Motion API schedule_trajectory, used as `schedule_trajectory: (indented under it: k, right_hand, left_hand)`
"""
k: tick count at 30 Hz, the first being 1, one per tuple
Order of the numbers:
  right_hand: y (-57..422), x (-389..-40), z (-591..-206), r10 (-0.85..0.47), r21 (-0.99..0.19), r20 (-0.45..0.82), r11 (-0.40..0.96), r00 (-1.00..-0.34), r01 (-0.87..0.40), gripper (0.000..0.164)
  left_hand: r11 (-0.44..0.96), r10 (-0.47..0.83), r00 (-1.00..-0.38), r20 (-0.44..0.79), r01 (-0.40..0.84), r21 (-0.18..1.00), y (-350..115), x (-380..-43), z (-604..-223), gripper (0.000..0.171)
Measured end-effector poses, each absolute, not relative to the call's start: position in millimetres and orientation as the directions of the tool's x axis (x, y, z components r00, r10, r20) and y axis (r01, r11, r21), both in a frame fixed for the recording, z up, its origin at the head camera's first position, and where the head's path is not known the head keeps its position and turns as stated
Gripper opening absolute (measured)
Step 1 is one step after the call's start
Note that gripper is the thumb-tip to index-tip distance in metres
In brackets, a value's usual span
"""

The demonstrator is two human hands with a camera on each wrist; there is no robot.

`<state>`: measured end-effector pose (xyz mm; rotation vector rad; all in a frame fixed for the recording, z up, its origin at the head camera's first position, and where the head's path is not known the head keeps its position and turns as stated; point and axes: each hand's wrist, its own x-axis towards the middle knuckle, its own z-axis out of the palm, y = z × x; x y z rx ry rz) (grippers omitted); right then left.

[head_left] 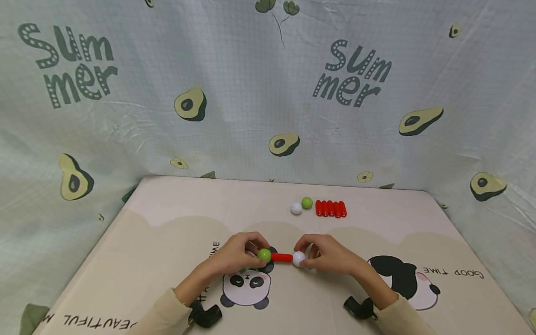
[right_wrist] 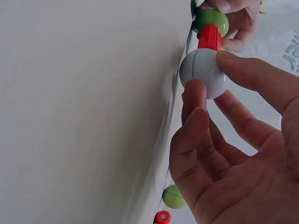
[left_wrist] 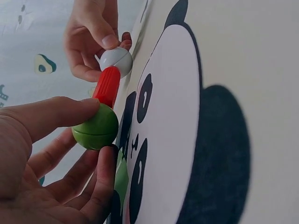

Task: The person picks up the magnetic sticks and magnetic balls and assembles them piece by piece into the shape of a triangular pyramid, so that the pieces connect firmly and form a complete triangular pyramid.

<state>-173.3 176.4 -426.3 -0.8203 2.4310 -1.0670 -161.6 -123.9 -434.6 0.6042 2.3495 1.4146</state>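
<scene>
A red rod (head_left: 282,257) joins a green ball (head_left: 264,255) at its left end to a white ball (head_left: 298,258) at its right end. My left hand (head_left: 238,253) pinches the green ball between thumb and fingers. With thumb and fingertips, my right hand (head_left: 328,253) grips the white ball. The left wrist view shows the red rod (left_wrist: 108,86) running between both balls, ribbed along its side. In the right wrist view the white ball (right_wrist: 202,72) has a seam line, and the green ball (right_wrist: 211,22) is beyond it in the other hand.
Farther back on the table lie a loose white ball (head_left: 296,208), a loose green ball (head_left: 307,203) and a row of several red rods (head_left: 331,209). The printed table cover (head_left: 167,246) shows a panda (head_left: 247,288) and a dog. A patterned curtain (head_left: 234,70) hangs behind.
</scene>
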Motion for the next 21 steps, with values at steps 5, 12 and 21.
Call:
schedule_trajectory:
  k: [5,12,21]
  right_hand:
    - [176.4,-173.2,-426.6,-0.64,-0.755,-0.09,0.543,-0.763,-0.367,0.027]
    - [176.4,-172.8,-426.0,-0.639,-0.753,-0.097,0.548,-0.763,-0.364,0.026]
    - [176.5,-172.6,-425.1,-0.633,-0.748,-0.121,0.564,-0.765,-0.349,0.026]
  left_hand:
    - [0.427,0.519,-0.852,-0.062,0.197,0.882,-125.0,-161.8,-434.2,0.034]
    - [0.438,0.525,-0.849,-0.057,0.212,0.874,-125.9,-162.7,-435.0,0.036]
    - [0.426,0.524,-0.85,-0.053,0.208,0.881,-125.8,-162.5,-436.4,0.035]
